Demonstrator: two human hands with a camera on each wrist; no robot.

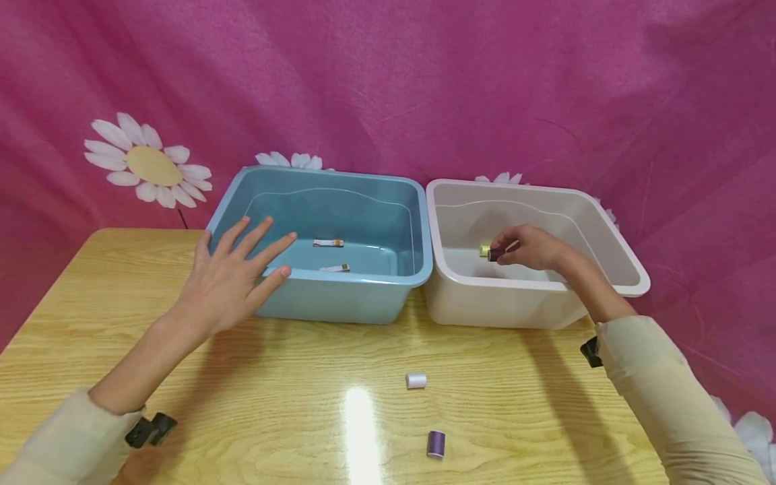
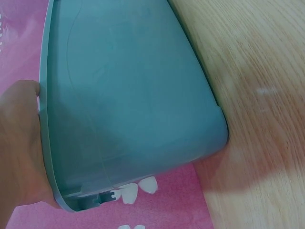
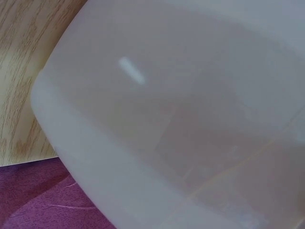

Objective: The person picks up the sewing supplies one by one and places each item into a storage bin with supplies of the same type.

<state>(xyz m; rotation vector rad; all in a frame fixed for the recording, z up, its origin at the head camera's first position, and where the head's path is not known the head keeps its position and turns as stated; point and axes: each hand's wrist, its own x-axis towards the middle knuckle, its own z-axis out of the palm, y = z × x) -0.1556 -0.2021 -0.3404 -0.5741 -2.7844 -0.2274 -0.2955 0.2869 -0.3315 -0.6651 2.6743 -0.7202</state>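
Observation:
My right hand (image 1: 530,248) reaches down into the light grey bin (image 1: 485,306) and pinches a dark thread spool (image 1: 496,254) between thumb and fingers. Beside it, inside that bin, shows a yellow thread spool (image 1: 483,250). With fingers spread, my left hand (image 1: 227,283) lies over the near left rim of the blue bin (image 1: 327,296). In the left wrist view the same hand (image 2: 21,148) is at the bin's rim. Two small items with white and brown bands (image 1: 328,242) lie on the blue bin's floor. The right wrist view shows only the grey bin's outer wall (image 3: 143,119).
On the wooden table (image 1: 291,404), a white thread spool (image 1: 415,380) lies in front of the bins, and a purple thread spool (image 1: 436,444) lies nearer the front. The bins stand side by side against a pink flowered cloth (image 1: 376,87).

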